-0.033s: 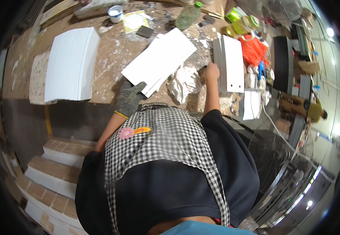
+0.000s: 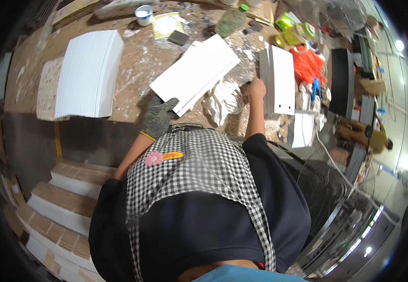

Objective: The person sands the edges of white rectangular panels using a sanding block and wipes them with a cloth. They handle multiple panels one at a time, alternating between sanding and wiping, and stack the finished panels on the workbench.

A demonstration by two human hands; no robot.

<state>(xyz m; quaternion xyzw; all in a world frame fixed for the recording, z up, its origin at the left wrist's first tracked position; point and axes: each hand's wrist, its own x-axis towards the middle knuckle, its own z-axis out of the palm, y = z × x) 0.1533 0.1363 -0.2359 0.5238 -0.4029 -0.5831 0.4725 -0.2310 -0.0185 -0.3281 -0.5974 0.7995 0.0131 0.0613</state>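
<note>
My left hand [image 2: 159, 114], in a grey-green work glove, grips the near left corner of a white board [image 2: 194, 63]. The board lies slanted on the worktable, with another white piece showing under its near edge. My right hand [image 2: 256, 89] is bare and closed above the table, right of the board. A small dark bit shows at its fingers, too little to name. Between my hands, close to the right one, lies a crumpled white cloth [image 2: 223, 101]. Just right of that hand stands a stack of white boards with small holes [image 2: 283, 82].
A tall stack of white boards [image 2: 89, 75] stands at the left of the stained worktable [image 2: 136, 61]. Toward the back are a white cup [image 2: 144, 15], a dark block [image 2: 178, 38] and a green-capped bottle [image 2: 231, 21]. A red plastic bag [image 2: 307, 65] lies at the right.
The whole view has shifted slightly. Both hands keep their places at the board and beside the cloth.
</note>
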